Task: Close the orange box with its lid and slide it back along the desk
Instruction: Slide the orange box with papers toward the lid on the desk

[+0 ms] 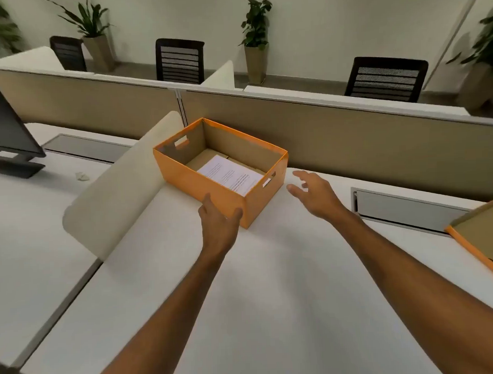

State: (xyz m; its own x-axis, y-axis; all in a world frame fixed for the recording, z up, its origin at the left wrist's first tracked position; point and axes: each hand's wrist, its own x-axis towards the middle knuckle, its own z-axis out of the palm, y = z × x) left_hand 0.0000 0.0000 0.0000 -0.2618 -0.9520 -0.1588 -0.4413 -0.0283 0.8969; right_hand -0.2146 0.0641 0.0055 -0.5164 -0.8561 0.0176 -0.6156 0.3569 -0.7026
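- Here the orange box (211,185) stands open on the white worktop (244,286), set askew, its far corner close to the beige partition panel (350,142).
- Inside it, on the brown cardboard floor, lies a printed white sheet (227,173); cut-out handle slots show in its left and right end walls.
- The left hand (217,225) touches the box's near corner: fingers against the long near wall, thumb against the short wall on the right. Its grip is spread, pressed to the cardboard rather than clenched around anything.
- The right hand (314,192) hovers just beside the box's right end wall, apart from it, fingers splayed and grip released, holding nothing.
- The lid (484,233) lies upside down at the right edge of the view, well apart from the box, brown inside facing up, orange rim showing; part of it is cut off by the frame.
- A curved cream divider (121,192) stands just left of the box.
- Beyond the divider, a dark monitor (5,124) sits on the neighbouring worktop, with a small crumpled scrap (82,176) near it.
- Behind the partition stand black mesh office chairs (180,61) and potted plants (256,39) along the wall.
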